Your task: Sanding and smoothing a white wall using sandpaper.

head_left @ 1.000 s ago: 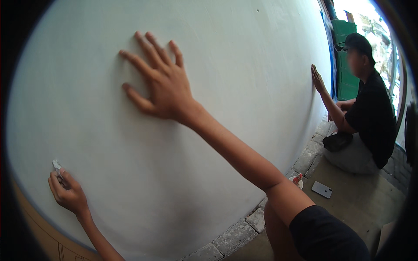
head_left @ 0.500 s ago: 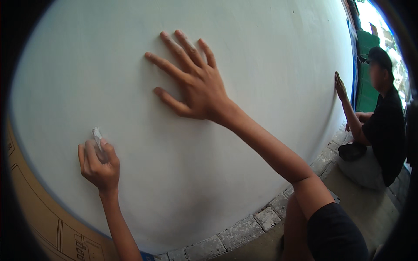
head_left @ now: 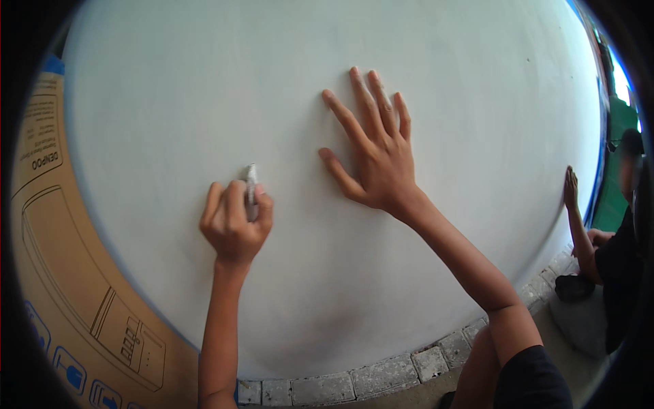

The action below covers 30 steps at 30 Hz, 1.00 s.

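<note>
A pale grey-white wall surface [head_left: 293, 102] fills most of the view. My left hand [head_left: 235, 228] is closed around a small whitish stick-like piece [head_left: 252, 180], whose end pokes up past the thumb and fingers. Its kind does not show clearly, and its lower part is hidden in the fist. That hand is at the wall, left of the middle. Higher up and to the right, my right hand [head_left: 387, 163] lies against the same wall with its fingers spread, holding nothing. Whitish dust marks some of its fingers.
A brown cardboard sheet [head_left: 68, 259] with printed line drawings borders the wall at left. Grey paving blocks [head_left: 385, 368] run along the wall's foot. At far right a person in dark clothing [head_left: 616, 273] sits with one hand on the wall, before a green panel [head_left: 618, 136].
The view has swung left, showing more cardboard. My left hand with the whitish piece has moved up the wall, while my right hand stays spread on it.
</note>
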{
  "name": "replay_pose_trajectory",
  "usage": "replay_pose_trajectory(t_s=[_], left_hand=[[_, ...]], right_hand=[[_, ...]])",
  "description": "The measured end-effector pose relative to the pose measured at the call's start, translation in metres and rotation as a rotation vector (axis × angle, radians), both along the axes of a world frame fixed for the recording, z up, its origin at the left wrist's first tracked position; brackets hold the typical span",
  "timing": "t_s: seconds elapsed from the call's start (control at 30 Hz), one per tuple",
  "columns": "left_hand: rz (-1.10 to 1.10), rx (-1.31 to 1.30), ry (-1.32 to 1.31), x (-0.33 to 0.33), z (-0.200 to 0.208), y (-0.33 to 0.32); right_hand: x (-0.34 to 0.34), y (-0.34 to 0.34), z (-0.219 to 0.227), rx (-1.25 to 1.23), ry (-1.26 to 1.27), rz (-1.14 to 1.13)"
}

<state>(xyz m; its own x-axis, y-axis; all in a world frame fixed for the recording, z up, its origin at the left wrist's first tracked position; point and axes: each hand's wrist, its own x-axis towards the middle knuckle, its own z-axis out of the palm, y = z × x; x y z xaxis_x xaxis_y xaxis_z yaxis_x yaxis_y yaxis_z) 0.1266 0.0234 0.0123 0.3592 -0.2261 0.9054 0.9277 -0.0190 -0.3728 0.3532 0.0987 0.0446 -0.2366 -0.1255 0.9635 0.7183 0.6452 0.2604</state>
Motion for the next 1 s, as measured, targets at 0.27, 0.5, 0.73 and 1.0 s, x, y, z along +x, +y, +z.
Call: replay_pose_trajectory(t_s=[0.27,0.5,0.73,1.0], left_hand=[[0.027,0.042,-0.006,-0.016,0.002,0.003],[0.040,0.019,-0.036,-0.032,0.000,-0.002],[-0.016,-0.009,0.146,-0.010,-0.007,0.007],[-0.031,-0.020,0.163,0.005,-0.015,0.010]], right_hand=[[0.039,0.035,0.036,0.151,0.087,-0.050],[0.087,0.059,0.050,0.210,0.285,-0.089],[0.058,0.046,0.043,0.193,0.196,-0.077],[0.016,0.020,0.010,0.125,-0.012,-0.075]])
